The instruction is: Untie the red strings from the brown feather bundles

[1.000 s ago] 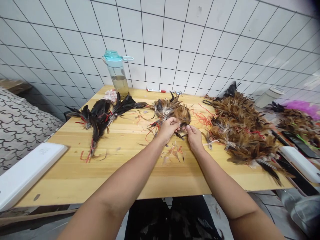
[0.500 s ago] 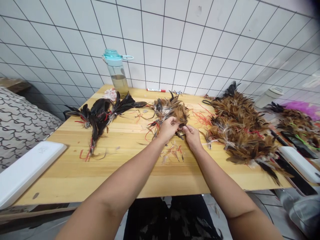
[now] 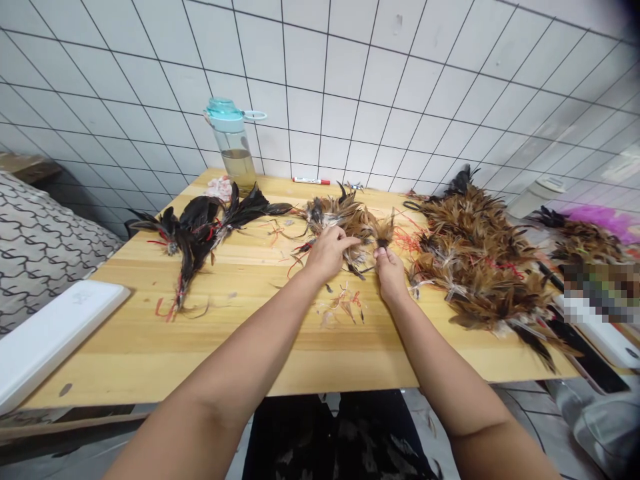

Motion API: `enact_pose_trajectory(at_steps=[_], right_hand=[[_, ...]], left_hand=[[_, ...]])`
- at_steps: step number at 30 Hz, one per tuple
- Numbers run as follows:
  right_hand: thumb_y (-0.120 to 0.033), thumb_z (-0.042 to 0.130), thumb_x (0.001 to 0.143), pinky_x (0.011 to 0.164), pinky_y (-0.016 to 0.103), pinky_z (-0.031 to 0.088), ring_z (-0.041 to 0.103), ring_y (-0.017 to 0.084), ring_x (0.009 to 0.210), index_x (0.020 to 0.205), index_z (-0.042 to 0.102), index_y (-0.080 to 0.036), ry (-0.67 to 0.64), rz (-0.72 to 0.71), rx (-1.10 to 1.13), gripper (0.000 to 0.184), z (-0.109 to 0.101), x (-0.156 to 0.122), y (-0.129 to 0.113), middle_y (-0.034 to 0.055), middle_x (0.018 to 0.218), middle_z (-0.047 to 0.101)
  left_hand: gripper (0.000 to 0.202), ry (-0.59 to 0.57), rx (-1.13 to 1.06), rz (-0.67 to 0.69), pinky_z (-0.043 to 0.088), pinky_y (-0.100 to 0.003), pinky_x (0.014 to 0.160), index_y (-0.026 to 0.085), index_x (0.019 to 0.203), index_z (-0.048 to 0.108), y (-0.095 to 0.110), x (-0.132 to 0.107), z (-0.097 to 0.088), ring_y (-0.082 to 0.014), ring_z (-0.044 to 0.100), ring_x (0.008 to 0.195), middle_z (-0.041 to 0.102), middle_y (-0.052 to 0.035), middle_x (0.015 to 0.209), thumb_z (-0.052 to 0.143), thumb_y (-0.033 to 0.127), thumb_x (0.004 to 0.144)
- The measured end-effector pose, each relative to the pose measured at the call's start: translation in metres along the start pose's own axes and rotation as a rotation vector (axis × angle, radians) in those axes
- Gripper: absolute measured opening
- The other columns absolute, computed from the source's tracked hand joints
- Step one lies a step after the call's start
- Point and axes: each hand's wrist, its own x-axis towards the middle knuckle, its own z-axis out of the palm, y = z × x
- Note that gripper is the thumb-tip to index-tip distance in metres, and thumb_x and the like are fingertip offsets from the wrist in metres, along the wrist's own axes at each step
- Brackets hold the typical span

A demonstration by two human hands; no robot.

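My right hand (image 3: 391,273) is closed, its thumb and fingers pinching the lower end of a small tuft of brown feathers (image 3: 384,232), which stands up with its tips away from me. To its left, my left hand (image 3: 329,253) rests at the near side of a loose feather pile (image 3: 337,212) in the middle of the table. One finger of it stretches out to the right over the pile; its other fingers are partly hidden, and nothing shows in its grasp. Feather scraps and red string bits (image 3: 345,303) lie just below the hands.
Black feather bundles (image 3: 195,230) tied with red string lie on the left of the wooden table (image 3: 330,373). A large heap of brown feathers (image 3: 480,247) covers the right side. Behind stand a water bottle (image 3: 233,143) and a red marker (image 3: 311,181). A white box (image 3: 65,340) lies left.
My hands have moved apart. The right hand has drawn a brown feather tuft out to the right and holds it upright; the left has shifted slightly left and opened its fingers.
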Motion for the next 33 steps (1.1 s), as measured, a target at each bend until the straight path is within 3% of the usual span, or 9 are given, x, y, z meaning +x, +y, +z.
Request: enact_pose_trajectory(at_steps=[2,5,9,16,22,27,33], right_hand=[[-0.057,0.049,0.079,0.064,0.028,0.040,0.047,0.016,0.065,0.068,0.049,-0.022,0.021,-0.007,0.000,0.037,0.003,-0.002,0.000,-0.0019,0.058,0.049],[-0.055,0.048,0.078,0.067,0.028,0.039,0.047,0.015,0.066,0.066,0.049,-0.021,0.027,-0.031,-0.022,0.036,0.008,-0.004,-0.001,-0.0010,0.061,0.052],[-0.051,0.045,0.078,0.069,0.028,0.039,0.047,0.016,0.068,0.065,0.050,-0.021,0.030,-0.040,-0.045,0.033,0.008,-0.005,-0.003,0.0001,0.065,0.054],[-0.049,0.046,0.078,0.070,0.028,0.039,0.048,0.016,0.068,0.063,0.049,-0.022,0.040,-0.037,-0.034,0.031,0.006,-0.005,-0.004,0.0003,0.064,0.052],[-0.048,0.045,0.080,0.071,0.028,0.039,0.049,0.016,0.068,0.064,0.053,-0.021,0.018,-0.043,-0.045,0.032,0.008,-0.005,-0.002,0.0003,0.064,0.054],[-0.046,0.045,0.081,0.071,0.028,0.040,0.051,0.016,0.068,0.064,0.054,-0.020,0.015,-0.063,-0.051,0.033,0.009,-0.006,-0.001,0.0009,0.065,0.057],[-0.038,0.044,0.084,0.071,0.026,0.042,0.054,0.015,0.070,0.069,0.057,-0.018,0.006,-0.066,-0.081,0.028,0.011,-0.003,0.010,0.0010,0.070,0.060]], left_hand=[[0.037,-0.056,0.097,0.042,0.039,-0.033,0.081,0.028,0.108,0.069,0.002,0.000,0.002,-0.0227,0.046,0.097,0.056,-0.0078,0.097,0.046,0.009,0.085],[0.023,-0.088,0.162,0.024,0.040,-0.035,0.081,0.023,0.093,0.071,0.002,0.000,0.004,-0.0243,0.045,0.097,0.055,-0.0094,0.093,0.051,0.014,0.085],[0.021,-0.006,0.160,-0.004,0.041,-0.037,0.082,0.020,0.082,0.067,-0.001,-0.001,0.002,-0.0251,0.046,0.096,0.057,-0.0105,0.094,0.047,0.014,0.086],[0.014,0.135,0.065,-0.113,0.041,-0.037,0.084,0.019,0.085,0.058,0.002,-0.001,-0.001,-0.0237,0.052,0.089,0.060,-0.0093,0.088,0.044,0.017,0.089],[0.012,0.249,-0.304,-0.331,0.046,-0.031,0.079,0.018,0.095,0.055,0.005,0.003,-0.001,-0.0171,0.059,0.080,0.063,-0.0049,0.087,0.050,0.019,0.084],[0.014,0.122,-0.819,-0.449,0.047,-0.023,0.059,0.018,0.089,0.055,0.018,0.003,0.008,-0.0113,0.057,0.059,0.061,0.0004,0.071,0.057,0.028,0.080],[0.024,0.067,-1.017,-0.507,0.045,-0.020,0.057,0.016,0.085,0.054,0.036,0.001,0.018,-0.0099,0.058,0.060,0.061,0.0018,0.068,0.066,0.032,0.072]])
